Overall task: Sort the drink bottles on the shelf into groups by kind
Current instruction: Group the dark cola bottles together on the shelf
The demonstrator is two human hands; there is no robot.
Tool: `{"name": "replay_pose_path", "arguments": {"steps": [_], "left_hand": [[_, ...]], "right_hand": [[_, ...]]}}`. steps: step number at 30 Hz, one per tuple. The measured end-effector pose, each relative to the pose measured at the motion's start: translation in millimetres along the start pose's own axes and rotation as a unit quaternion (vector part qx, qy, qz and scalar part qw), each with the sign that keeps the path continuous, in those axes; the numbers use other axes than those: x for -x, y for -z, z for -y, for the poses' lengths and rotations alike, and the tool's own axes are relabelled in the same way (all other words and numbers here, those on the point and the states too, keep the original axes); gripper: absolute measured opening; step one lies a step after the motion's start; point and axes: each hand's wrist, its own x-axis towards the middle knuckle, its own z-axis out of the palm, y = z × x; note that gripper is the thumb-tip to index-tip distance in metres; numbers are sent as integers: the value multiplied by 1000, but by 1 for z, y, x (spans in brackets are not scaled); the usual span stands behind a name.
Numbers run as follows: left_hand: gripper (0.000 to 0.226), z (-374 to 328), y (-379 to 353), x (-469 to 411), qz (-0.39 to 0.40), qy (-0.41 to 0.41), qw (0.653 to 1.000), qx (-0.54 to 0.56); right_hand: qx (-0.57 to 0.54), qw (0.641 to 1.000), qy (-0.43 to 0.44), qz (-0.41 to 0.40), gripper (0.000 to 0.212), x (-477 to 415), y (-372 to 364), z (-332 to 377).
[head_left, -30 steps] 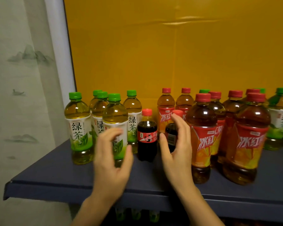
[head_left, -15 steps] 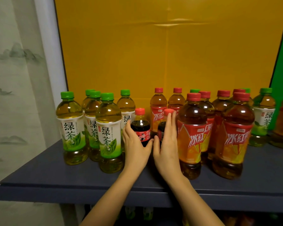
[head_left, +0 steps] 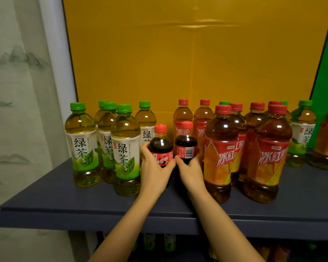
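Mid-shelf (head_left: 64, 188), the left hand (head_left: 155, 171) clasped one cola bottle (head_left: 160, 146), the right hand (head_left: 192, 170) the other cola bottle (head_left: 186, 146). Green teas (head_left: 125, 148) were grouped at nine o'clock; strays (head_left: 302, 133) remained among the red teas (head_left: 221, 154) at three.

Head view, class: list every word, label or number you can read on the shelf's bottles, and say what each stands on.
"绿茶": white-and-green labels of the green tea bottles.
"冰红茶": red-and-orange labels of the iced tea bottles.
"可": part of the red label on the left cola bottle; the rest is hidden by the left hand.
Right cola bottle: barcode, digits too small.
Other fine print: blurred.
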Motion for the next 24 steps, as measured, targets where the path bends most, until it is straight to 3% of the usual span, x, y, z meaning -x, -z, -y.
{"name": "replay_pose_path", "arguments": {"steps": [2,5,12,16,20,24], "left_hand": [[71,-1,3,4,13,-6,1000,21],[70,-3,7,12,28,-14,999,31],[66,-9,22,32,22,-31,997,64],[56,-20,36,42,33,-13,989,141],[56,-26,48,53,25,-17,983,183],[55,-35,58,58,18,-25,975,220]], "right_hand": [[-73,996,-41,22,74,-4,-1,-2],[-99,993,-59,25,88,-9,-2,-6],[-57,995,8,87,41,0,4,-4],[-72,991,-25,112,44,20,10,7],[-87,986,-19,140,38,47,22,22],[-106,985,2,139,47,69,32,34]]}}
